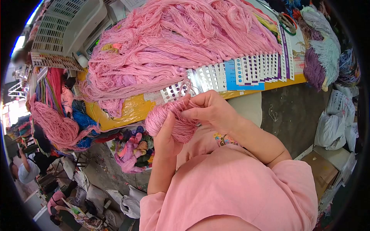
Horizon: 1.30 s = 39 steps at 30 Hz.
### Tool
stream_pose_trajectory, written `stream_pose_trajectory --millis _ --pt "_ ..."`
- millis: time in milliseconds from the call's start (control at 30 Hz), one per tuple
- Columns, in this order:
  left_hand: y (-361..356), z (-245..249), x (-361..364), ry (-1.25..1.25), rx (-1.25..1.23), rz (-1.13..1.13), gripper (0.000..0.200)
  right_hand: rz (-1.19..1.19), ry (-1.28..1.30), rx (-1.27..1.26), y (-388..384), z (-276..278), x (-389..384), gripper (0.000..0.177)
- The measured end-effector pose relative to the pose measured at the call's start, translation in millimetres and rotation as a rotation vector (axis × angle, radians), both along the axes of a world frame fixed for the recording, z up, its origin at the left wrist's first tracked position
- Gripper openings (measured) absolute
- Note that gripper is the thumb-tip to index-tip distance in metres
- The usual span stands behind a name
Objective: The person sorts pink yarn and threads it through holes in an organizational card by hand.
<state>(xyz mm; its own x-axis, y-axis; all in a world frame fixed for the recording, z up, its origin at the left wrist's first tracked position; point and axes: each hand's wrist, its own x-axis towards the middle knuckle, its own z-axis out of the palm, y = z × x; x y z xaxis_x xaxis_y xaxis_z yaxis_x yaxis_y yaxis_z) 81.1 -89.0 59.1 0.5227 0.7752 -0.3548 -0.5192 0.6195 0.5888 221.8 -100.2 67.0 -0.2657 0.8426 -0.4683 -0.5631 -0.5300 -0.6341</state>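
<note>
A thick bundle of pink thread (185, 130) is held up in front of my chest, near the front edge of the table. My left hand (166, 134) is wrapped round its lower side, thumb across the strands. At the bundle's upper right, my right hand (212, 109) pinches strands between thumb and fingers. Just beyond, a large heap of pink skeins (185, 30) covers much of the table, its knotted ends lined up over punched cards (254, 69). Hidden inside the grip are the fingertips of my left hand.
Scissors (287, 24) lie at the back right of the yellow table (104, 117). Grey and purple skeins (322, 50) hang at its right end, pink ones (54, 121) at its left. Plastic bags (331, 129) and a cardboard box (320, 167) stand right. Another person (29, 169) is far left.
</note>
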Motion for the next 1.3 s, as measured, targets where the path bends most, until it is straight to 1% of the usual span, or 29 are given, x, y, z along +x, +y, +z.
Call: stream_pose_trajectory --millis 167,233,267,333,367,433,467,533,567,633,767,833,867,933,1067,1133,1167,1233,1300 --pt "3 -3 -4 -0.086 -0.037 -0.017 0.038 -0.016 0.067 -0.004 0 1 1 0.005" --pt "2 -2 -3 0.081 -0.040 0.032 0.035 -0.091 0.124 0.060 0 -1 2 0.011" --pt "2 -3 -3 0.080 -0.041 0.034 0.035 -0.090 0.123 0.059 0 -4 4 0.011" --pt "3 -6 -3 -0.025 -0.032 0.054 0.033 -0.072 0.257 0.013 -2 -11 12 0.011" --pt "4 -5 -3 -0.025 -0.034 0.053 0.033 -0.074 0.256 0.012 -3 -13 15 0.011" --pt "6 -2 -3 -0.065 -0.066 0.045 0.032 -0.022 0.458 -0.002 -6 -17 20 0.017" --pt "7 -2 -4 -0.064 -0.068 0.043 0.032 -0.024 0.459 -0.004 -6 -16 17 0.017" --pt "6 -4 -6 -0.143 -0.085 -0.002 0.032 0.003 0.052 0.072 -5 -12 8 0.019" --pt "6 -4 -7 -0.140 -0.087 -0.004 0.032 0.000 0.055 0.071 -4 -11 6 0.019" --pt "4 -4 -7 -0.122 -0.119 -0.009 0.032 0.089 -0.066 0.164 -3 -10 5 0.019" --pt "5 -4 -8 -0.119 -0.133 -0.035 0.031 0.105 -0.040 0.152 -3 -11 5 0.018" --pt "6 -4 -9 -0.052 -0.186 -0.013 0.030 0.032 0.031 0.145 -4 -12 6 0.014" --pt "6 -5 -9 -0.051 -0.186 -0.014 0.030 0.031 0.031 0.146 -5 -13 7 0.014" --pt "7 -5 -8 -0.079 -0.185 -0.016 0.029 0.055 0.101 0.056 -6 -14 12 0.012" --pt "5 -4 -7 -0.056 -0.187 0.016 0.027 0.066 0.136 -0.035 -7 -18 13 0.009" --pt "1 -4 -6 -0.012 -0.020 0.003 0.022 -0.009 0.090 0.038 -6 -16 9 0.008" --pt "0 -3 -4 -0.012 -0.020 0.004 0.022 -0.008 0.091 0.038 -7 -16 9 0.008" --pt "0 0 -1 0.180 0.025 0.019 0.021 -0.001 0.083 0.070 -7 -15 9 0.009" --pt "0 0 0 0.147 0.002 0.037 0.022 0.003 0.092 0.051 -7 -13 11 0.009"
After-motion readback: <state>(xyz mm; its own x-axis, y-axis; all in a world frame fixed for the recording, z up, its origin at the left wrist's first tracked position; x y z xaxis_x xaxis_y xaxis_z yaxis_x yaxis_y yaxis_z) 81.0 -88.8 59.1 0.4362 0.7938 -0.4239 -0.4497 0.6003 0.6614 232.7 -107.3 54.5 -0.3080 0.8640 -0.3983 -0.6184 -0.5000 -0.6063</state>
